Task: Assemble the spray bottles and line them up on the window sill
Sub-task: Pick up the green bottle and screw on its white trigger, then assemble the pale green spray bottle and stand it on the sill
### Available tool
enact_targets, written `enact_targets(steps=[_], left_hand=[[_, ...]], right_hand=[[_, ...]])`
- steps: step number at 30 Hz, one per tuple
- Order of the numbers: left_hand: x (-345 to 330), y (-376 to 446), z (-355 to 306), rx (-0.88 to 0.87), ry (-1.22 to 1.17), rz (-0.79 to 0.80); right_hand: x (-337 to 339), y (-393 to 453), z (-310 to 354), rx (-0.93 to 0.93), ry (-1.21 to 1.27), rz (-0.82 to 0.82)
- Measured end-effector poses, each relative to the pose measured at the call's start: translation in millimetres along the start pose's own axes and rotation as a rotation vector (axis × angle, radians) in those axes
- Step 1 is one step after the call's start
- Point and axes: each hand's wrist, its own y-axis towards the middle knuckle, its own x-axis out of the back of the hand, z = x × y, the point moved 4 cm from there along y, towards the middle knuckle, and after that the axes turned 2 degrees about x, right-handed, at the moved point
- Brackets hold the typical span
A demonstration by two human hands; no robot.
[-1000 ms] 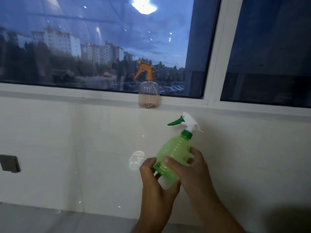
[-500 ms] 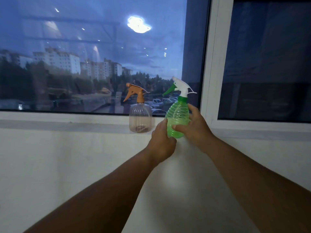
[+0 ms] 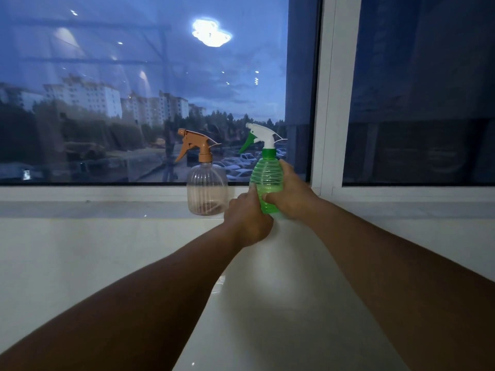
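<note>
i had both my left hand (image 3: 247,218) and right hand (image 3: 290,195) wrapped around the green spray bottle (image 3: 266,180), setting it on the window sill (image 3: 107,207) just beside the orange-topped bottle (image 3: 206,191); next i judged it needed seating flat before letting go.

Green bottle (image 3: 266,178) base hidden behind both hands.

Green bottle (image 3: 266,180) upright beside orange-topped bottle (image 3: 206,188) — on sill (image 3: 107,208).

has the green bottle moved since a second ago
Yes. The green spray bottle has gone up from below the window sill to sill level, just right of the orange-topped bottle, with both hands still on it.
</note>
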Motion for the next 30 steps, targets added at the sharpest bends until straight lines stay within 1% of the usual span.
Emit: enact_targets(steps=[5, 8, 11, 14, 16, 17, 18, 21, 25, 30], left_hand=[[-0.9, 0.0, 0.9, 0.015, -0.004, 0.04], [1.1, 0.5, -3.4, 0.021, -0.019, 0.032], [2.2, -0.6, -8.6, -0.013, -0.062, -0.047], [5.1, -22.6, -17.0, -0.149, -0.212, -0.208], [-6.4, -49.4, -20.1, -0.197, -0.267, -0.223], [-13.4, -59.7, -20.7, -0.185, -0.239, -0.185], [-33.0, -76.0, -17.3, -0.151, -0.194, -0.115], [-76.5, -106.8, -5.1, -0.1, -0.122, 0.015], [-128.2, -137.3, 11.9, -0.03, -0.146, 0.123], [-185.9, -176.7, 44.0, 0.059, -0.133, 0.265]], right_hand=[[-2.6, -1.0, -1.0, -0.034, -0.027, -0.051], [-1.4, -6.8, -0.9, -0.1, -0.072, -0.044], [10.0, -21.1, -2.0, -0.118, -0.048, -0.102], [26.7, -48.1, 0.6, -0.011, 0.0, -0.247], [33.7, -76.8, -7.3, 0.047, 0.028, -0.322], [35.3, -87.5, -12.0, 0.065, 0.035, -0.339], [34.1, -106.3, -25.9, 0.046, 0.027, -0.333], [29.0, -144.6, -61.3, 0.01, 0.019, -0.303], [14.9, -186.4, -116.5, -0.057, -0.044, -0.283], [-17.6, -237.9, -184.5, -0.195, -0.051, -0.191]])
